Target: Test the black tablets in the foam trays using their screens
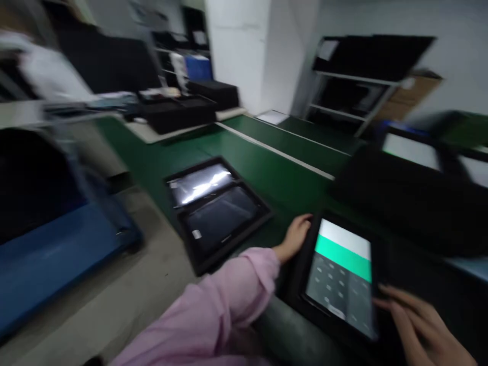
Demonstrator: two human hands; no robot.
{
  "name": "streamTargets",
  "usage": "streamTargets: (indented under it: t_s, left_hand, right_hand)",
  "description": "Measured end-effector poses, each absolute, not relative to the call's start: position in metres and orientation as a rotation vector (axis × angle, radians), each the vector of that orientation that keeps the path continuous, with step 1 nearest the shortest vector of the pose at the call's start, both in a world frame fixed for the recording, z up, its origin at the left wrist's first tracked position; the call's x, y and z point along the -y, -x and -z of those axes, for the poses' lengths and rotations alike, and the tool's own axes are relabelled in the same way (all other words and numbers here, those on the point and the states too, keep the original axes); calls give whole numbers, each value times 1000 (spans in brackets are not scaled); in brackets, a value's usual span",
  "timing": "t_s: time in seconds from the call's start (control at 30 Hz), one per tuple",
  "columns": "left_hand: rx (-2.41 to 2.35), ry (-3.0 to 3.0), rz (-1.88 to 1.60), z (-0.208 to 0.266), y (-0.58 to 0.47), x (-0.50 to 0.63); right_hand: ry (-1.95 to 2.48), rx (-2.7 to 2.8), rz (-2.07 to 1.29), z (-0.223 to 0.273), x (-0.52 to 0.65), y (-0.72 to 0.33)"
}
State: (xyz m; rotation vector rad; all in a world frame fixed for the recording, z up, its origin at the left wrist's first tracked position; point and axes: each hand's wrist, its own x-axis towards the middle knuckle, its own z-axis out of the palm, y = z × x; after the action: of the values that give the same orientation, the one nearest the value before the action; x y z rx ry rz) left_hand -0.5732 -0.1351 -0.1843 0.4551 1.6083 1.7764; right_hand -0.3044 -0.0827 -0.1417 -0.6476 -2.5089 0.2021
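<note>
A lit tablet [343, 260] with a white, green and grey keypad screen is in front of me at the right, slightly tilted in view, with dark material around it. My left hand [295, 238] grips its upper left side, fingers curled at the dark edge. At the lower right edge of the tablet, my right hand [427, 323] has thumb and finger closed against its border. Motion blur softens the fingertips. Left of my hands, a black foam tray [232, 227] holds two dark-screened tablets side by side, one [202, 184] under shiny film.
A green workbench [263, 168] with white lines runs away from me. More black trays [404, 198] with pale-screened devices stand at right. Beyond are black boxes [179, 113], a white pillar [238, 46] and a rack [343, 96]. A blue cart [64, 254] stands at left.
</note>
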Motion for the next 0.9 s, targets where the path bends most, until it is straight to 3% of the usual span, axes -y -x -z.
streamTargets:
  t_s: [0.13,0.3,0.9]
  left_hand:
    - [-1576,-463,-1744,210,569,119]
    - [-1707,-567,-1712,231,572,120]
    - [-1719,-519,-1560,218,565,138]
  right_hand:
    - [699,2401,-14,113,52,310]
    - [742,2393,20,137,30,320]
    - [839,2515,-91,165,45,336]
